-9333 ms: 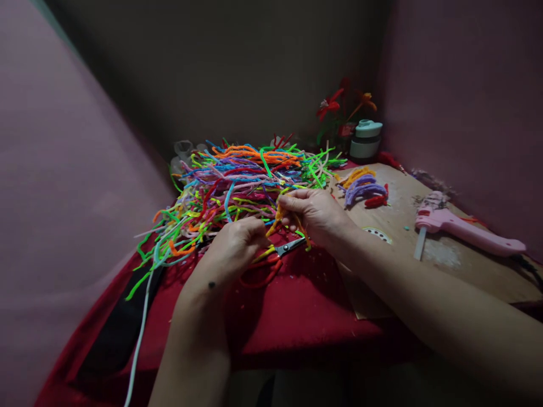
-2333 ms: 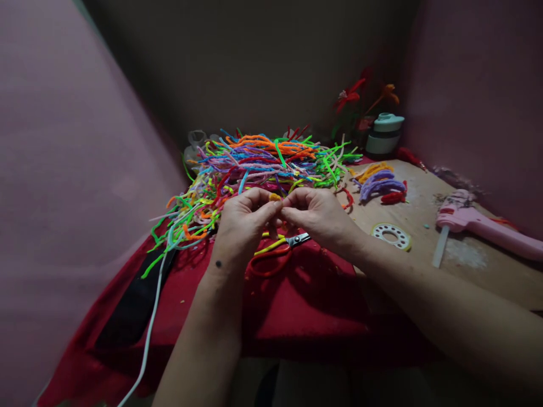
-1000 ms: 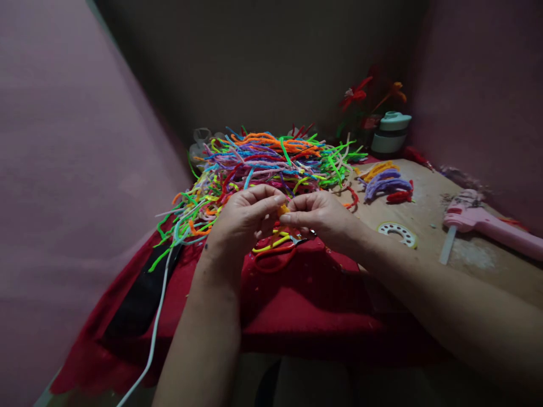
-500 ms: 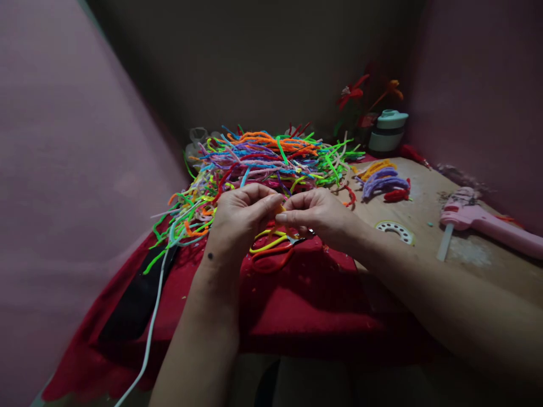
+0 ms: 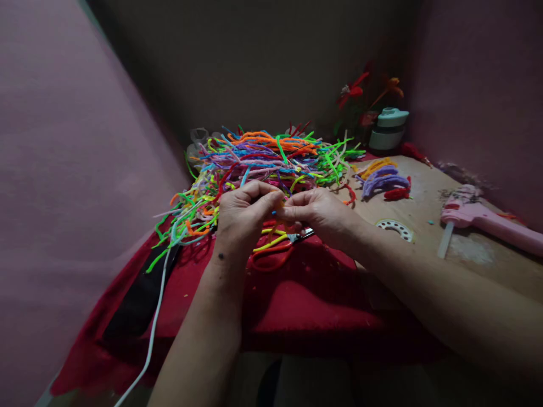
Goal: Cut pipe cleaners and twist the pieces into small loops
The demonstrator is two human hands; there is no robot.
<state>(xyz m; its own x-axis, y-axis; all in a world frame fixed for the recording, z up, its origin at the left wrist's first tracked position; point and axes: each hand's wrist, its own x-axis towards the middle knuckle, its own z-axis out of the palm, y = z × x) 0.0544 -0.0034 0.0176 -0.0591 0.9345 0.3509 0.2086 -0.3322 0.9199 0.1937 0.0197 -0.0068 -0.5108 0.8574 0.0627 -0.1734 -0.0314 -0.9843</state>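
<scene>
Pinching a tiny orange fuzzy stick (image 5: 278,211) tight between them, the left hand (image 5: 241,217) and right hand (image 5: 316,215) meet just above the red scissors (image 5: 275,254), near the big fuzzy-stick pile (image 5: 263,161), so small, slow twists work best.

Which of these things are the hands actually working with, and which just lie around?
In use:
left hand
right hand
small orange pipe-cleaner piece pinched between them

Lying about:
pipe-cleaner heap
red-handled scissors
pink glue gun
purple bundle
white ring
</scene>
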